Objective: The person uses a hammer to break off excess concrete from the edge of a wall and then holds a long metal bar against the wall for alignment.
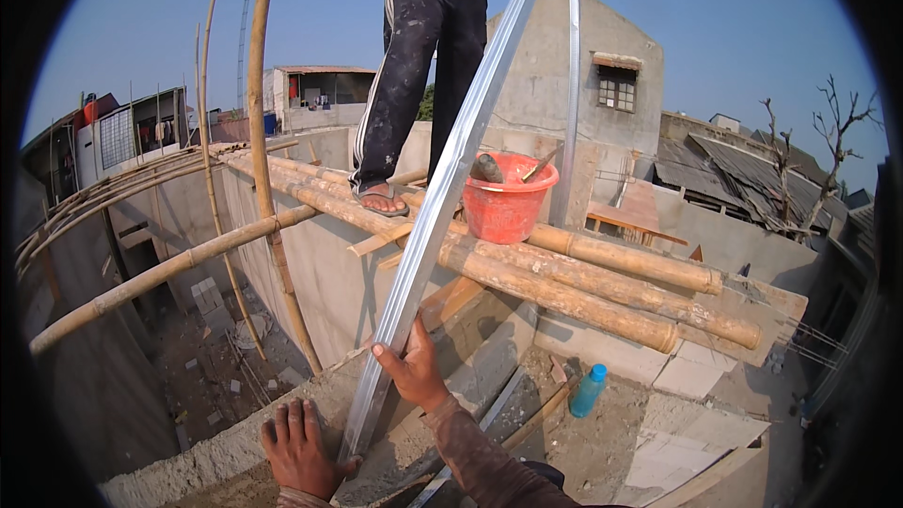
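A long silvery metal profile (428,226), ribbed along its length, leans from the rough concrete wall top (221,452) up past the upper edge of the view. My right hand (419,372) grips it low down, thumb across its face and the other fingers partly hidden along its edge. My left hand (306,447) lies flat beside its foot, fingers spread over the concrete, with the thumb reaching to the profile's lower end.
A person (428,47) in dark trousers and sandals stands on bamboo poles (564,292) ahead. On these poles rests a red bucket (508,212) with tools in it. A blue bottle (589,390) stands at right. Left of the wall is a deep drop with rubble (226,367).
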Available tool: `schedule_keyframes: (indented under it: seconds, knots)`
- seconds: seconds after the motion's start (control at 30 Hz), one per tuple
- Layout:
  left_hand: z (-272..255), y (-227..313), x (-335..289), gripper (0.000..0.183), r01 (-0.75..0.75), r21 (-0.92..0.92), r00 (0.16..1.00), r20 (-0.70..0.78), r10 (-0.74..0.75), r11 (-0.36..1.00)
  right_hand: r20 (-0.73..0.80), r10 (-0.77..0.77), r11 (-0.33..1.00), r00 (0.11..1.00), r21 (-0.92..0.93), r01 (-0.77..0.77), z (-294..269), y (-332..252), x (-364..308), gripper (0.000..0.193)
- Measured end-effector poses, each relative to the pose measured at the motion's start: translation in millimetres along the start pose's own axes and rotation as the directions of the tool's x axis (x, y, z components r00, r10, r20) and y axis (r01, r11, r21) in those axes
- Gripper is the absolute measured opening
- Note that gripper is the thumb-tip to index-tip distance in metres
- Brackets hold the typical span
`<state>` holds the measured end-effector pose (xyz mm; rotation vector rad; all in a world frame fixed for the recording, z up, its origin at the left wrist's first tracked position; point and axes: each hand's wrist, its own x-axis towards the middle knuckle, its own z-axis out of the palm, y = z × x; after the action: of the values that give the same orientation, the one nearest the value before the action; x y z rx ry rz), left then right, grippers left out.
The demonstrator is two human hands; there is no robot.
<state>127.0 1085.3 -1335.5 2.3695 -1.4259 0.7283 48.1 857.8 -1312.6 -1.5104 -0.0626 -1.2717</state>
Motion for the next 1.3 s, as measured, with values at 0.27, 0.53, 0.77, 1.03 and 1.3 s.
schedule_keyframes:
  seconds: [0.27, 0.53, 0.77, 1.03, 1.3]
  knots:
    - [0.3, 0.7, 0.8, 0.118, 0.006, 0.002, 1.000, 0.006, -0.006, 1.000, 0.007, 0.015, 1.000, 1.000, 0.001, -0.015, -0.3, -3.2, 0.0, 0.058]
    - [-1.0, 0.1, 0.3, 0.118, -0.002, -0.009, 1.000, 0.003, 0.002, 1.000, 0.009, 0.011, 1.000, 1.000, 0.001, -0.011, 0.3, -3.2, 1.5, 0.058]
    - [-4.2, 1.7, 1.0, 0.118, 0.004, -0.022, 1.000, 0.020, -0.004, 1.000, 0.008, -0.010, 1.000, 1.000, -0.022, 0.010, -0.1, -4.1, 0.9, 0.058]
    - [-3.1, 0.9, 0.7, 0.118, -0.003, -0.012, 1.000, 0.012, 0.003, 1.000, 0.003, 0.025, 0.997, 1.000, 0.068, -0.025, 1.3, 0.0, 0.1, 0.060]
    - [1.7, -3.0, 1.0, 0.117, 0.017, -0.028, 1.000, 0.023, -0.016, 0.999, 0.002, 0.023, 0.999, 1.000, 0.045, -0.023, 0.0, 1.9, 0.5, 0.065]
